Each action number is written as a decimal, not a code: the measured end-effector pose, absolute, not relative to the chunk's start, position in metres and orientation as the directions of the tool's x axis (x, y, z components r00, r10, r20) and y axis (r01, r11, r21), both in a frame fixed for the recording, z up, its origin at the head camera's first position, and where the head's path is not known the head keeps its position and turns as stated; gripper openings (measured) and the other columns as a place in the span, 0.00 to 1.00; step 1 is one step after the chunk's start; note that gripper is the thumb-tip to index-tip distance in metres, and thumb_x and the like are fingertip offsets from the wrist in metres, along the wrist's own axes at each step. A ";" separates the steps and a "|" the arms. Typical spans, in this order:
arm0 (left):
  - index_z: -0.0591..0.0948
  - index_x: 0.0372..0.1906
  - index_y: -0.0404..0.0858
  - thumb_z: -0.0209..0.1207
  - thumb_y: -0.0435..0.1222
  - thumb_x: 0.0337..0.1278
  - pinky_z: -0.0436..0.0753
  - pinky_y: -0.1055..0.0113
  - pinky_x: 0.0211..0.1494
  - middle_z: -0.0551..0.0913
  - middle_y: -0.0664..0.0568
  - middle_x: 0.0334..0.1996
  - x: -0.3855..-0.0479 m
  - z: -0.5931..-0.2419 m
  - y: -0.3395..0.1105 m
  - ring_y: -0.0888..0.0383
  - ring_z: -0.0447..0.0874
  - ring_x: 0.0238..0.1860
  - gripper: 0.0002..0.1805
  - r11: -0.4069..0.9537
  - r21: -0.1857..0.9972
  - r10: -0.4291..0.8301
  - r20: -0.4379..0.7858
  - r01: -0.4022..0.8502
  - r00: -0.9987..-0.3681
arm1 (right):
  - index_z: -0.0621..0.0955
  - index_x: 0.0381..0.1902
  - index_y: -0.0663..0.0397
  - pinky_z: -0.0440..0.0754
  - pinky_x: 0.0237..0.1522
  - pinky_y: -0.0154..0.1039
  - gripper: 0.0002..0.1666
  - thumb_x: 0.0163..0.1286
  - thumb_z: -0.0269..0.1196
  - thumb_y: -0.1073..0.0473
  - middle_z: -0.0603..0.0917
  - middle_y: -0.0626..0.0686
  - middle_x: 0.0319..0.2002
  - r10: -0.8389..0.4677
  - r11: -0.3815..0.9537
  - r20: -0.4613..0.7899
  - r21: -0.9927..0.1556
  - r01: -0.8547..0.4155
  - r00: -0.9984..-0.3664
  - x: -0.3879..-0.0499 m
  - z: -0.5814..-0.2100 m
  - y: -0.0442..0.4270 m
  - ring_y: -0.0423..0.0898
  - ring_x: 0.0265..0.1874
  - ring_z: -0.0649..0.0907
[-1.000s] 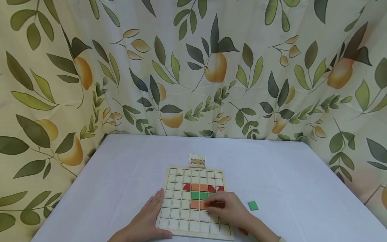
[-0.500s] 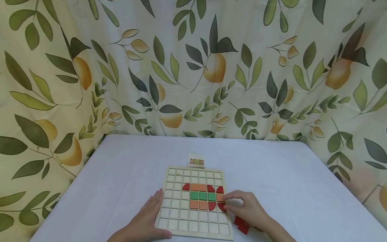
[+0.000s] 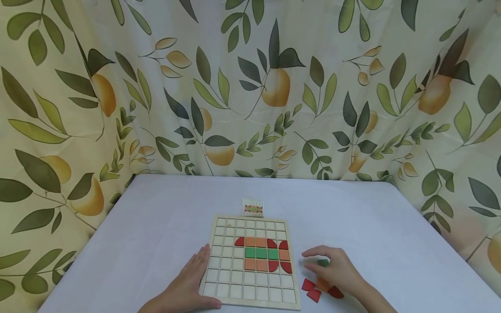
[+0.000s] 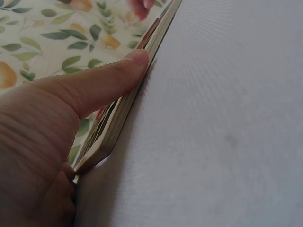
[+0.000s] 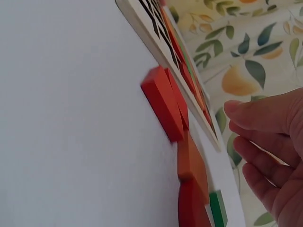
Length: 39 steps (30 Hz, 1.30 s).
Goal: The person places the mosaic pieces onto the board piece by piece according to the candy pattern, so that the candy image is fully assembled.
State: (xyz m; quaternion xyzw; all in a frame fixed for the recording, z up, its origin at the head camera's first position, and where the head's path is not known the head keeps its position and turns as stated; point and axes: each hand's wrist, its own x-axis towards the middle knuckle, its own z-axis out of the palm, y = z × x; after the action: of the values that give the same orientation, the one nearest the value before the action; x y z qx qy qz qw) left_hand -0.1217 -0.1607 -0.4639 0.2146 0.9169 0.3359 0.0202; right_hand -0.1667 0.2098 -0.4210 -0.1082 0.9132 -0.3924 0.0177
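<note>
Wooden grid board [image 3: 225, 275] holds red, orange and green

It lies on the white tabletop [image 3: 168, 208], a small picture card [image 3: 252, 208] right at its far edge. Looking over, I see three rows of cells with pieces in them. The farthest has a red quarter-round [image 3: 239, 241], two orange squares [image 3: 250, 241] and two more reds; the middle, three green squares [image 3: 261, 253] and an orange; the nearest, two oranges and two reds. Other cells show pale wood.

The left hand [image 3: 190, 278] lies along the left edge, its grip unclenched, fingers straight, thumb at the near edge. Just beside the board, the right hand [image 3: 336, 263] has a loose grip, thumb and forefinger parted. Close by it on the tabletop sit a green piece [image 3: 323, 262], an orange piece [image 3: 323, 284], two red squares [image 3: 308, 284] and a curved red piece [image 3: 335, 291].
</note>
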 end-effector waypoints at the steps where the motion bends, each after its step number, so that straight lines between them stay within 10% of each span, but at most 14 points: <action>1: 0.44 0.70 0.27 0.62 0.68 0.29 0.27 0.84 0.61 0.45 0.38 0.70 -0.122 -0.464 -0.161 0.45 0.41 0.70 0.70 0.683 0.626 0.406 0.103 0.377 -0.908 | 0.86 0.35 0.44 0.79 0.45 0.46 0.11 0.51 0.72 0.56 0.83 0.44 0.38 -0.202 0.669 0.048 -0.722 -0.174 -0.978 -0.167 -0.421 0.212 0.46 0.43 0.79; 22: 0.44 0.69 0.25 0.63 0.67 0.31 0.27 0.83 0.61 0.45 0.36 0.70 -0.121 -0.461 -0.161 0.43 0.40 0.70 0.69 0.668 0.636 0.412 0.116 0.386 -0.904 | 0.85 0.38 0.47 0.76 0.49 0.51 0.16 0.49 0.72 0.59 0.84 0.46 0.40 -0.156 0.738 0.027 -0.661 -0.135 -0.987 -0.171 -0.431 0.246 0.49 0.47 0.79; 39: 0.44 0.70 0.27 0.63 0.68 0.29 0.27 0.84 0.61 0.44 0.37 0.70 -0.121 -0.462 -0.161 0.44 0.40 0.70 0.70 0.671 0.640 0.406 0.104 0.373 -0.908 | 0.82 0.47 0.50 0.78 0.47 0.42 0.21 0.54 0.69 0.55 0.82 0.46 0.46 -0.393 0.685 -0.001 -0.667 -0.292 -0.920 -0.180 -0.429 0.271 0.42 0.47 0.79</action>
State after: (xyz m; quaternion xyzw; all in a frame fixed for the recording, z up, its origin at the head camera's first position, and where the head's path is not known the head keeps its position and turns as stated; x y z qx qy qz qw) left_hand -0.1212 -0.1605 -0.4618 0.2133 0.9138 0.3448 0.0236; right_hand -0.1797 0.2707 -0.4291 -0.1870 0.9151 -0.3499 0.0722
